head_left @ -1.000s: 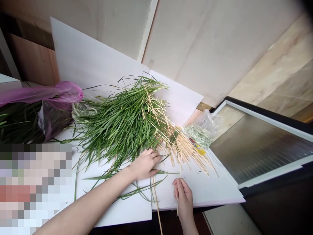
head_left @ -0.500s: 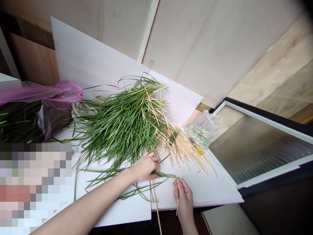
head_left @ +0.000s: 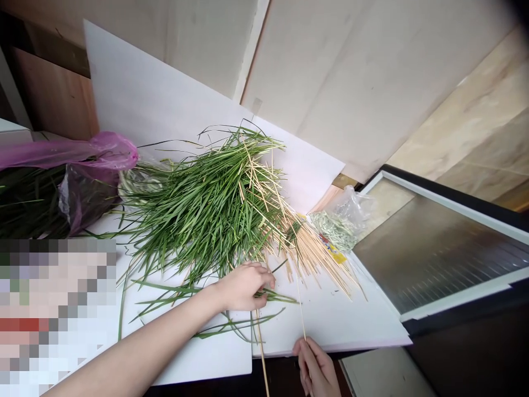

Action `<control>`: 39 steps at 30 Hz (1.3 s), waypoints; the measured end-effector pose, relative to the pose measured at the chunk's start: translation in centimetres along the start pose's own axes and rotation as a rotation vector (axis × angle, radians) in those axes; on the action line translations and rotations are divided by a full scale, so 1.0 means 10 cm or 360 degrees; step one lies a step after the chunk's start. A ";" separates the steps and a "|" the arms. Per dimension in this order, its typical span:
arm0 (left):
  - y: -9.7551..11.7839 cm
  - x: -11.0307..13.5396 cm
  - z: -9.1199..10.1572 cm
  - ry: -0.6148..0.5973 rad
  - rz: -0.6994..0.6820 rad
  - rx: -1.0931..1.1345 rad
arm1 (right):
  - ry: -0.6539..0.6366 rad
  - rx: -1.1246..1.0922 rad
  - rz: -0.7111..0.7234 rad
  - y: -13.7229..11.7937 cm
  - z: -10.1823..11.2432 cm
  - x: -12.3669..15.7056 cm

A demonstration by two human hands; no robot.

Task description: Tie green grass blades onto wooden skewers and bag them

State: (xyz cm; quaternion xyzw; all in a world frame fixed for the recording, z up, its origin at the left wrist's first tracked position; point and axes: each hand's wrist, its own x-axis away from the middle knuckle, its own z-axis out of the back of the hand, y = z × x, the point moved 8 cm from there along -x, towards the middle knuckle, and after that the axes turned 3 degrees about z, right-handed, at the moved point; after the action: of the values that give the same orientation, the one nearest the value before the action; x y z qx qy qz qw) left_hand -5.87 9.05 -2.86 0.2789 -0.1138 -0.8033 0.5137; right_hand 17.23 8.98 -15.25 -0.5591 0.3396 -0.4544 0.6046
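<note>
A big heap of long green leaves (head_left: pixel 206 207) lies on white boards (head_left: pixel 330 320). Thin wooden skewers (head_left: pixel 318 259) are spread in a fan to the right of the heap. My left hand (head_left: pixel 243 286) rests at the heap's near edge, fingers curled and pinched on a few loose green blades (head_left: pixel 276 298). At the bottom edge of the view, my right hand (head_left: pixel 316 366) pinches a single skewer (head_left: pixel 301 311) that points up toward the pile. Another skewer (head_left: pixel 260 347) lies loose by the board's gap.
A purple plastic bag (head_left: pixel 82 165) with more greens sits at the left. A clear bag of pale green ties (head_left: pixel 341 220) lies beside the skewers. A framed glass panel (head_left: pixel 438 248) stands at the right. A blurred patch covers the lower left.
My right hand has drawn back toward me with the skewer, off the board's front edge. My left hand has closed on loose green blades and stayed at the heap's near edge.
</note>
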 end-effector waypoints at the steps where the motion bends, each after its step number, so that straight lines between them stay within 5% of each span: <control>1: 0.00 0.00 -0.02 -0.0019 -0.0014 -0.0012 | 0.0028 -0.0015 0.0000 0.02 0.01 -0.01; 9: 0.14 0.02 -0.12 -0.0004 -0.0244 -0.0094 | 0.0063 -0.0091 -0.0010 0.02 -0.05 0.00; 17: 0.02 -0.03 -0.28 -0.0129 -0.0027 -0.0023 | 0.0264 0.0166 0.0276 -0.28 0.05 0.05; 25: 0.00 -0.03 -0.26 -0.0103 -0.0014 0.0049 | -0.0003 0.0273 0.0368 -0.30 -0.22 -0.12; 28: -0.10 -0.05 -0.20 -0.0005 0.0133 0.0343 | 0.0015 0.0168 0.0326 -0.22 -0.21 -0.10; 34: -0.34 -0.06 -0.17 0.0274 0.0511 0.1496 | -0.0138 0.0115 0.0210 -0.14 -0.14 -0.04; 39: -0.35 -0.07 -0.20 0.0369 0.0562 0.1983 | -0.0235 0.0136 0.0146 -0.02 -0.06 -0.05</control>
State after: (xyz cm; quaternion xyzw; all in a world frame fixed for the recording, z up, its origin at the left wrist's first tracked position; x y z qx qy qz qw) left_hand -7.22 11.42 -5.95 0.5859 -0.5457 -0.4555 0.3891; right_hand 16.52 9.22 -15.18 -0.5487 0.2996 -0.3977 0.6716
